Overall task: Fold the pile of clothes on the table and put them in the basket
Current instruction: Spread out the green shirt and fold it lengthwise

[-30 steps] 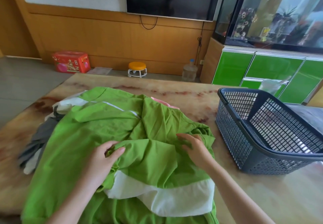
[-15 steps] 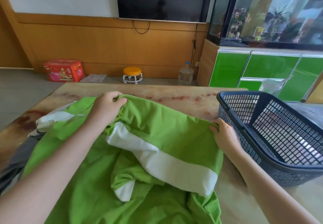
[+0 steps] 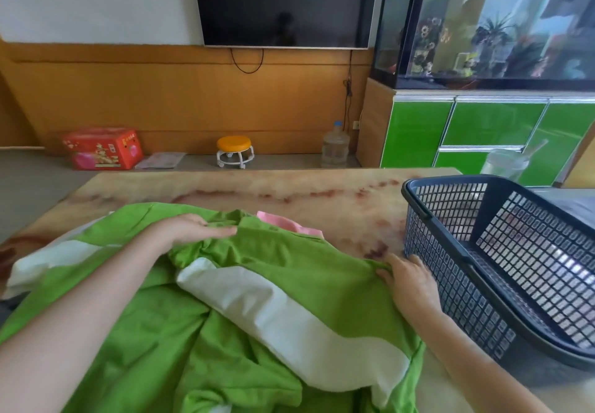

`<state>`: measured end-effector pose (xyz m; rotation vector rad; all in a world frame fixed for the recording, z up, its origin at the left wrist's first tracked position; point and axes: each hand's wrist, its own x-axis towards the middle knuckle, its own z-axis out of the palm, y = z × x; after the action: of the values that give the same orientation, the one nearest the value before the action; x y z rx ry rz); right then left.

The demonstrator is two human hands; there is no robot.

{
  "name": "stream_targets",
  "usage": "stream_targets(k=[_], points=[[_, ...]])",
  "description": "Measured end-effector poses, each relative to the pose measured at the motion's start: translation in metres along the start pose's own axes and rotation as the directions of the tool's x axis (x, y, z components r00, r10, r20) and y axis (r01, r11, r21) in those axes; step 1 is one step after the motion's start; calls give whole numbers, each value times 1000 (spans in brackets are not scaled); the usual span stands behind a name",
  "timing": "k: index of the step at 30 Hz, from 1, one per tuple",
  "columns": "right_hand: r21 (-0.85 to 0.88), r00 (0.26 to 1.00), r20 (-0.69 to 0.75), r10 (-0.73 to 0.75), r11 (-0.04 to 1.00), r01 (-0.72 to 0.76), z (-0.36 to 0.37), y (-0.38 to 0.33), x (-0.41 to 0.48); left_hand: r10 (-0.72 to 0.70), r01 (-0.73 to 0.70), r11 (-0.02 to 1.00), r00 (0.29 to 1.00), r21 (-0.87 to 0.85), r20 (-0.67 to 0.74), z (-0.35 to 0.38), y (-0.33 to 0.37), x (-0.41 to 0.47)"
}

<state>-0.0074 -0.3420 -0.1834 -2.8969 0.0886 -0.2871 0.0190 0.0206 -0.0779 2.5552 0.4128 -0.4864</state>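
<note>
Shirt (image 3: 289, 277): green, lay rumpled on table (image 3: 322, 200).
Left hand (image 3: 193, 229): pressed flat on it, fingers straight.
Right hand (image 3: 410, 284): pinched its edge beside basket (image 3: 467, 300).

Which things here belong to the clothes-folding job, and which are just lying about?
Job: green-and-white cloth garment; pink garment beneath it; dark blue plastic mesh basket; left hand resting on, right hand gripping the green garment.
Lying about: red cardboard box; orange-topped stool; clear water jug; black wall television.
</note>
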Motion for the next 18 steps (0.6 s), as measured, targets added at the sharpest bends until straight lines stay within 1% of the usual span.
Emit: stream_targets(k=[1, 3, 4, 6, 8, 10, 12, 13, 14, 15, 16, 17, 18], points=[[56, 999, -33, 2, 998, 0, 0, 0, -1, 16, -16, 1000, 1000, 10, -18, -4, -2, -3], [149, 994, -106, 19, 989, -3, -2, 0, -4, 73, -84, 995, 982, -55, -173, -9, -4, -6], [166, 990, -140, 21, 986, 3, -4, 0, -4, 86, -121, 987, 957, -110, -278, -12, -5, -4], [170, 982, -187, 14, 985, 18, -5, -3, -4, 106, -191, 970, 885, -147, -454, -16, -5, 0], [171, 978, -209, 1, 985, 35, -4, -8, 0, 105, -210, 969, 826, -130, -553, -19, -7, 7], [127, 987, -159, -7, 992, 28, 2, -12, 5, 81, -145, 987, 806, -64, -587, -15, -15, 11], [25, 998, -52, -18, 999, 20, 11, -14, 6, 85, -36, 995, 816, 98, -571, -4, -27, 14], [-5, 1000, -10, -21, 1000, 21, 16, -14, 5, 126, -2, 978, 804, 210, -581, 3, -32, 14], [-13, 1000, 6, -27, 1000, 27, 18, -13, 3, 202, -4, 951, 765, 310, -611, 10, -34, 13], [0, 999, -6, -44, 999, 44, 19, -14, 1, 302, -50, 923, 706, 381, -641, 17, -34, 11], [31, 997, -31, -66, 997, 67, 17, -14, -4, 386, -132, 904, 662, 407, -642, 23, -30, 7], [74, 994, -58, -90, 993, 95, 14, -15, -9, 443, -235, 889, 656, 393, -611, 30, -24, -1], [116, 991, -78, -108, 986, 117, 9, -16, -16, 490, -343, 870, 669, 353, -559, 37, -16, -10]])
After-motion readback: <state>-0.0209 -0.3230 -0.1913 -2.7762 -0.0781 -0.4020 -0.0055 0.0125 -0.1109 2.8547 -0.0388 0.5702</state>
